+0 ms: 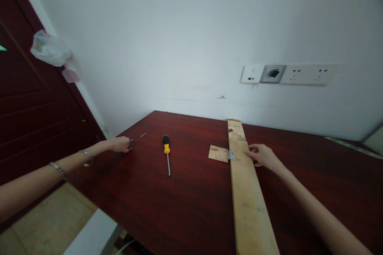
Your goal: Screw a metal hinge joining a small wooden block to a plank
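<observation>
My left hand [119, 144] reaches to the table's left edge, its fingers pinched around small dark screws [131, 144]; another screw [143, 134] lies just beyond. My right hand [262, 155] rests with curled fingers on the right edge of a long pale wooden plank [247, 183] that runs from the wall toward me. A small metal hinge [230, 154] joins the plank to a small wooden block [218, 153] on its left. A screwdriver [166, 153] with a yellow and black handle lies between my hands.
The dark red wooden table [185, 203] stands against a white wall with a strip of sockets [287, 74]. A dark red door [32, 107] with a plastic bag [50, 50] hung on it is at left. A white object [92, 237] sits below the table's near corner.
</observation>
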Action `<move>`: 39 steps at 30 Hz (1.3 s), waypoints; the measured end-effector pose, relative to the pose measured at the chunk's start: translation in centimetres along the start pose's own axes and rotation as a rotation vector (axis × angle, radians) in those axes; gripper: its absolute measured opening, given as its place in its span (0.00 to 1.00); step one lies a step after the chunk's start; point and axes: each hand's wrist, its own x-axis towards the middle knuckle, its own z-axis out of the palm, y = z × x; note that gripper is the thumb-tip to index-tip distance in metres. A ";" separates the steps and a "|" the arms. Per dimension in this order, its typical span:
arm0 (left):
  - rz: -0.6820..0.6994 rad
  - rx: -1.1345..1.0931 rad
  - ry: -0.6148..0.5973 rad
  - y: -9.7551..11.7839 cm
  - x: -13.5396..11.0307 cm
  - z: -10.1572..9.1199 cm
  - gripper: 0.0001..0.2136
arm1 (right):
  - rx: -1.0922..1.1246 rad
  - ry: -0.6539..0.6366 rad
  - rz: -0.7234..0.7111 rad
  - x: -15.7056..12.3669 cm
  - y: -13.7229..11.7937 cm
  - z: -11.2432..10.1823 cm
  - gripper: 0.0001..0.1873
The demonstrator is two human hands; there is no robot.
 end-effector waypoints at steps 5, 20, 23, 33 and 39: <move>0.002 0.054 -0.044 0.1 0.2 0.2 0.07 | -0.016 0.001 -0.028 0.1 0.4 0.1 0.21; -0.005 0.077 0.027 1.0 1.2 -1.7 0.05 | -0.019 -0.021 -0.032 -0.4 0.0 0.1 0.20; 0.080 -0.018 0.102 2.5 2.6 -4.3 0.05 | -0.052 0.028 -0.086 -0.8 -0.3 -0.1 0.19; 0.654 -0.527 0.461 19.8 6.1 -11.1 0.08 | -0.068 0.114 -0.437 -2.7 -2.7 -0.2 0.16; 0.886 -0.779 0.519 30.5 6.8 -10.2 0.06 | 0.173 0.075 -0.559 -4.3 -4.8 0.6 0.22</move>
